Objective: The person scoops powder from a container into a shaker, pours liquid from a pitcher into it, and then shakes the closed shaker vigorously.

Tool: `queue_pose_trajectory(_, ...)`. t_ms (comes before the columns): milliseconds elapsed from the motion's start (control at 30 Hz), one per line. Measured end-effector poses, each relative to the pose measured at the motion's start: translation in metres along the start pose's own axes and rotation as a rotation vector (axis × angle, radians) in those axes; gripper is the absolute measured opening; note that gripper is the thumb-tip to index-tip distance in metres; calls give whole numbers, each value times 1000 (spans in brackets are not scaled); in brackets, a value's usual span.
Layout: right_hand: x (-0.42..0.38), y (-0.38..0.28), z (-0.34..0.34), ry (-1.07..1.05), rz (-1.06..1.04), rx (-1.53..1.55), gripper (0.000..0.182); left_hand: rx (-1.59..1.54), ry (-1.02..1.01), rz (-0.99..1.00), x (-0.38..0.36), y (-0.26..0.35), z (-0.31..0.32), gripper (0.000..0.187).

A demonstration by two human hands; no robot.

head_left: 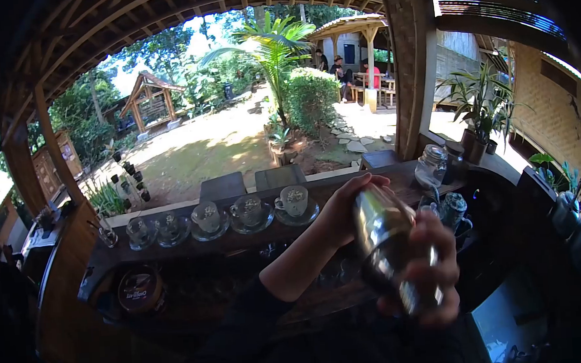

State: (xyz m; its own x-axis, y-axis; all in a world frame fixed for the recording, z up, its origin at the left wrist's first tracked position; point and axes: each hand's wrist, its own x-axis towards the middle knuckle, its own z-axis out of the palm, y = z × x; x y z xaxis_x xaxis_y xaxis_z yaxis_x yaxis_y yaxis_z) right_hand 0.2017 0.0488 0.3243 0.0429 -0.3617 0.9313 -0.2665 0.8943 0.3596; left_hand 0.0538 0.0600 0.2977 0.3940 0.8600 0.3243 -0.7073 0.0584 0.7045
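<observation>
Evidently, the silvery, polished metal shaker (383,225) is held tilted in the air above the near side of the dark wooden counter (401,179). The left hand (352,201) is closed about its far end; the right hand (434,266), blurred, has its fingers wrapped round the near end. The body appears rigid and robust, of modest weight, though its contents cannot be seen. Its smooth skin would likely turn slippery if wet; a grip at both ends is judged soundest, keeping any joined parts together.

On the counter stand five clear glass cups (207,217) on saucers, in a row, and a clear lidded glass jar (431,166) near the right-hand post. The room is shaded, timber-roofed and open-fronted, facing a sunlit yard (190,154), where people (340,72) occupy a distant shelter (348,26).
</observation>
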Motion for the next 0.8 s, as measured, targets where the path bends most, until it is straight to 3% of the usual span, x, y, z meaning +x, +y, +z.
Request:
queue_pose_trajectory(67,6,-7,0,-74,-139,-47,54,89,-107,-18,-4,6,13,40)
queue_pose_trajectory(133,3,-20,1,-145,-247,-75,53,-39,-20,-84,7,4,4,39)
queue_pose_trajectory(167,-9,2,-8,-147,-76,-119,58,-106,7,-94,24,-9,-26,37)
queue_pose_trajectory(200,-27,23,-21,-184,208,-200,63,104,54,-39,32,-30,-60,37)
queue_pose_trajectory(233,-75,43,-23,79,523,-330,57,183,86,-32,32,-33,-62,37)
queue_pose_trajectory(300,-53,32,-19,91,394,-64,51,342,153,-26,32,-40,-65,36)
queue_pose_trajectory(367,-10,-18,-15,-183,64,-132,46,-146,5,-138,11,-19,-23,38)
queue_pose_trajectory(433,9,-57,-15,-393,-319,-106,45,65,-195,4,-5,-11,2,41)
queue_pose_trajectory(467,0,-51,-16,-319,-348,-114,46,149,-245,51,-9,-6,8,43)
queue_pose_trajectory(500,-10,-48,-15,-243,-364,-121,48,143,-232,43,-5,-6,4,43)
queue_pose_trajectory(567,-26,-12,-18,-135,85,-169,59,-61,17,-114,16,-17,-26,44)
queue_pose_trajectory(633,-53,24,-20,-6,508,-221,65,78,65,-42,22,-42,-58,30)
queue_pose_trajectory(667,-56,17,-21,-10,478,-181,65,149,92,-9,26,-55,-75,24)
queue_pose_trajectory(700,-53,12,-24,-15,425,-146,65,-182,82,-126,27,-48,-65,24)
queue_pose_trajectory(733,-29,-2,-19,-92,132,-79,63,-161,131,-95,10,-34,-26,28)
queue_pose_trajectory(767,-16,-20,-18,-150,102,-88,61,-115,137,-125,-2,-27,-10,35)
queue_pose_trajectory(800,-2,-39,-18,-207,72,-96,59,-1,-8,-45,-7,-19,5,38)
